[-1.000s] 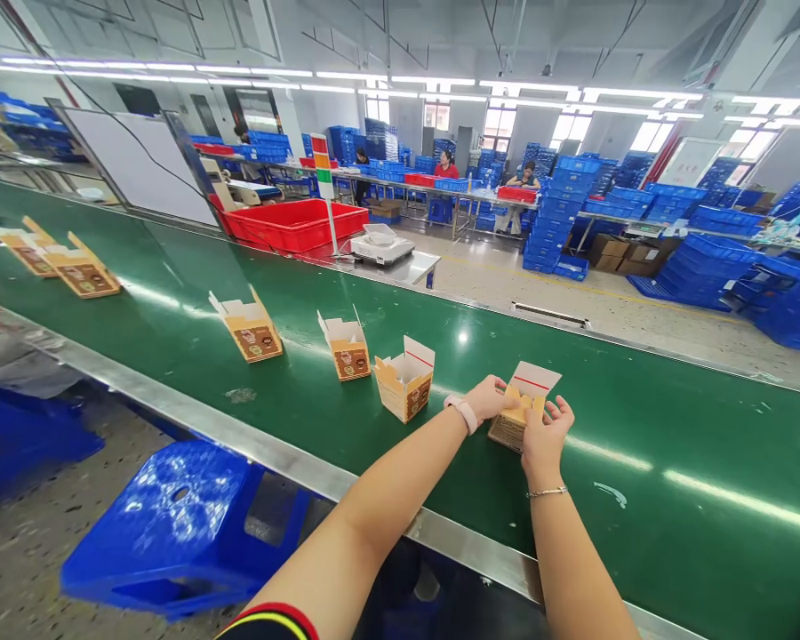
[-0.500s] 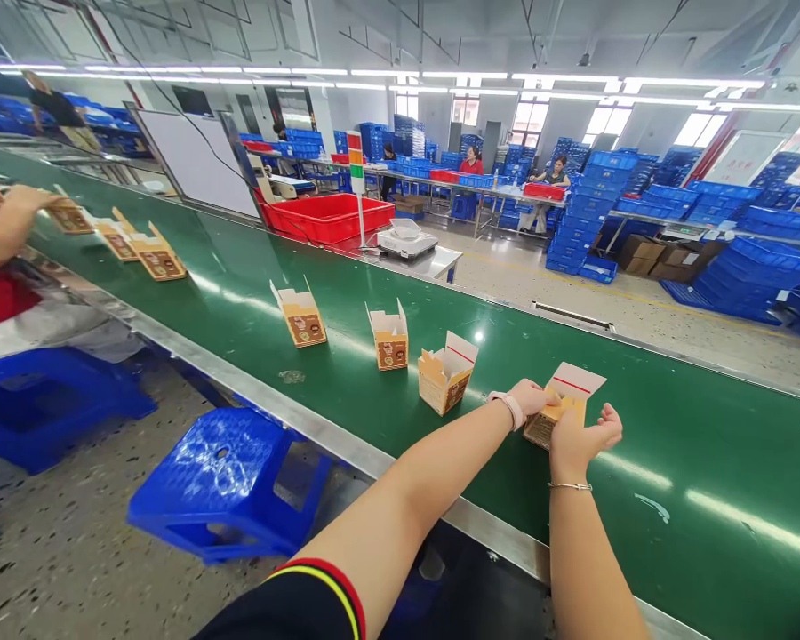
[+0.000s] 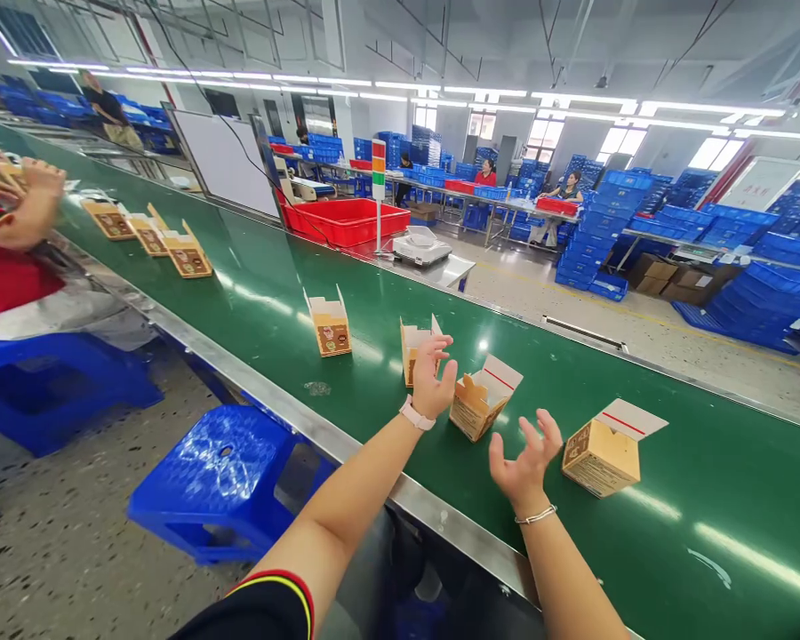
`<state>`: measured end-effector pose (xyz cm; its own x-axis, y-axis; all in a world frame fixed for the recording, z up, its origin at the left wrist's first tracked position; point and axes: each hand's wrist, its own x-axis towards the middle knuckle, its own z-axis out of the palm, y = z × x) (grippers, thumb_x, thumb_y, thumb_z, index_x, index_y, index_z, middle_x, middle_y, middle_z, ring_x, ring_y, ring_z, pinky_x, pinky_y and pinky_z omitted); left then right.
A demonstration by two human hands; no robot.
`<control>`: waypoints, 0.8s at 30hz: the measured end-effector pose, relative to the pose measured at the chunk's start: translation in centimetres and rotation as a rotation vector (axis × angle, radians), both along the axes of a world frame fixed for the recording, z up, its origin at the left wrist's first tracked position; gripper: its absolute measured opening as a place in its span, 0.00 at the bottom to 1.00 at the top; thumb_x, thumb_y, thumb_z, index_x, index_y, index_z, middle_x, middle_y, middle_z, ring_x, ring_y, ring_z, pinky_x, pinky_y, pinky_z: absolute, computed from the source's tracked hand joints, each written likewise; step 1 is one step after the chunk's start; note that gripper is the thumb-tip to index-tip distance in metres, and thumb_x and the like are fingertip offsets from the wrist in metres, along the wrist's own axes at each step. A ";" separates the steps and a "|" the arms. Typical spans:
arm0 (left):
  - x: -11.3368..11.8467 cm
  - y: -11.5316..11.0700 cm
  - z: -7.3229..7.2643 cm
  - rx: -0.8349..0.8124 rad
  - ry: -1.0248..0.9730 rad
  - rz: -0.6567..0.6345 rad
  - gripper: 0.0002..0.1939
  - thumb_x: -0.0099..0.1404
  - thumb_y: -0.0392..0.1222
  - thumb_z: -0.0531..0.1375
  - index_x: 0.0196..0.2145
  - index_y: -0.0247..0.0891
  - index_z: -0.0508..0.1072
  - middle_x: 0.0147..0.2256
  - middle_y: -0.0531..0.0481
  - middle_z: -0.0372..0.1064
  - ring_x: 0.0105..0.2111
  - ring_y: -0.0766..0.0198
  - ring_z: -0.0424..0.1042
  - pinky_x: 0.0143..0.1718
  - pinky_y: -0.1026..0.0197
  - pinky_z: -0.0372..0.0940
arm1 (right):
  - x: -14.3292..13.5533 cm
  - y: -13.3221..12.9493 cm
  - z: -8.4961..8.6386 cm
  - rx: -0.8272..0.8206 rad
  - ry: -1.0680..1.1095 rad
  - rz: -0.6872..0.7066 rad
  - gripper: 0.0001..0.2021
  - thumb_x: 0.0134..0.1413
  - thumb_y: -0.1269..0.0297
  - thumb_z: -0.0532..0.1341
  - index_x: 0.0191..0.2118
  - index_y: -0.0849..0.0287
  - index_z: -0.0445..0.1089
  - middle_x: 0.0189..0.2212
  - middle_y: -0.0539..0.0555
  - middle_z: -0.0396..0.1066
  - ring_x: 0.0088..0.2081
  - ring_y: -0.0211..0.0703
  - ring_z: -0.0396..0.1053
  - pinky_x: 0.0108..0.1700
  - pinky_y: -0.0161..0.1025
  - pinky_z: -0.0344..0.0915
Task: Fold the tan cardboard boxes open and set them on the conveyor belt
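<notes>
My left hand [image 3: 432, 378] is open above the green belt [image 3: 373, 400], its fingers spread in front of an open carton [image 3: 410, 345] that it partly hides. Between my two hands stands another brown and yellow carton [image 3: 473, 418], its white flap with a red line raised. My right hand [image 3: 525, 453] is open with fingers apart, nearest that carton's right side, holding nothing. Farther right, a carton [image 3: 601, 458] has its inner flaps folded down and its white lid flap tilted back; neither hand touches it.
An open carton [image 3: 330, 327] stands farther left, with several more beyond it near another person's hands [image 3: 44, 178]. A metal rail [image 3: 467, 523] edges the belt. A blue stool [image 3: 220, 471] is at lower left, and a red bin [image 3: 347, 222] sits beyond the belt.
Both hands have come off the rightmost carton and moved left, opening. Its inner flaps now lie folded down. The cartons appear farther right and lower in the view.
</notes>
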<state>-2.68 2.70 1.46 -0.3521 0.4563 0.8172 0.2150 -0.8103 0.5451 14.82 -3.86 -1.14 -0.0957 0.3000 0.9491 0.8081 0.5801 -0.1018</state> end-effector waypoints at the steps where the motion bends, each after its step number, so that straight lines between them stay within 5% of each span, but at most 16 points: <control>1: 0.3 0.4 -1.0 -0.054 -0.019 -0.075 0.16 0.68 0.52 0.51 0.48 0.40 0.60 0.48 0.38 0.64 0.48 0.57 0.69 0.40 0.56 0.67 | -0.3 0.0 -0.1 -0.031 -0.023 0.029 0.24 0.54 0.66 0.59 0.56 0.55 0.54 0.52 0.63 0.52 0.53 0.57 0.58 0.47 0.57 0.66; 5: 2.0 0.3 -3.2 -0.289 -0.074 -0.404 0.28 0.64 0.59 0.54 0.54 0.38 0.59 0.55 0.34 0.62 0.55 0.52 0.64 0.51 0.51 0.63 | -0.7 -0.2 -0.5 -0.111 -0.043 0.062 0.23 0.56 0.66 0.58 0.56 0.57 0.54 0.53 0.64 0.53 0.54 0.58 0.58 0.48 0.59 0.66; 9: 2.6 0.2 -3.4 -0.561 -0.119 -0.744 0.36 0.58 0.65 0.57 0.55 0.36 0.61 0.55 0.34 0.64 0.55 0.50 0.64 0.57 0.47 0.58 | -0.7 -0.2 -0.3 -0.115 -0.077 0.074 0.21 0.57 0.67 0.57 0.56 0.56 0.56 0.52 0.63 0.56 0.54 0.58 0.59 0.50 0.60 0.65; 12: 2.6 0.3 -3.6 -0.644 -0.031 -0.882 0.38 0.57 0.67 0.58 0.54 0.35 0.64 0.53 0.36 0.66 0.54 0.49 0.66 0.56 0.48 0.59 | -0.7 0.0 -0.4 -0.146 -0.081 0.059 0.20 0.58 0.67 0.55 0.56 0.55 0.57 0.54 0.63 0.57 0.57 0.59 0.58 0.53 0.62 0.62; 18: 3.0 -0.4 -4.2 -0.354 0.315 -0.666 0.32 0.61 0.61 0.56 0.56 0.38 0.66 0.56 0.38 0.64 0.56 0.48 0.63 0.56 0.46 0.60 | 0.4 1.0 -1.6 -0.295 0.171 0.061 0.28 0.58 0.56 0.55 0.61 0.62 0.51 0.55 0.67 0.61 0.56 0.57 0.62 0.52 0.58 0.65; 21: 3.8 -1.0 -3.6 -0.255 0.536 -0.536 0.20 0.65 0.52 0.54 0.50 0.40 0.72 0.53 0.41 0.69 0.58 0.51 0.61 0.59 0.43 0.55 | 1.3 1.4 -1.7 -0.362 0.296 0.065 0.22 0.57 0.52 0.55 0.52 0.61 0.61 0.46 0.63 0.69 0.46 0.53 0.69 0.46 0.51 0.68; 24: 5.2 -1.3 -2.5 -0.350 0.587 -0.446 0.13 0.66 0.43 0.52 0.36 0.41 0.76 0.43 0.45 0.75 0.56 0.52 0.62 0.59 0.43 0.55 | 2.0 1.7 -1.2 -0.419 0.416 0.039 0.17 0.55 0.48 0.56 0.37 0.59 0.66 0.32 0.56 0.71 0.33 0.46 0.69 0.38 0.45 0.67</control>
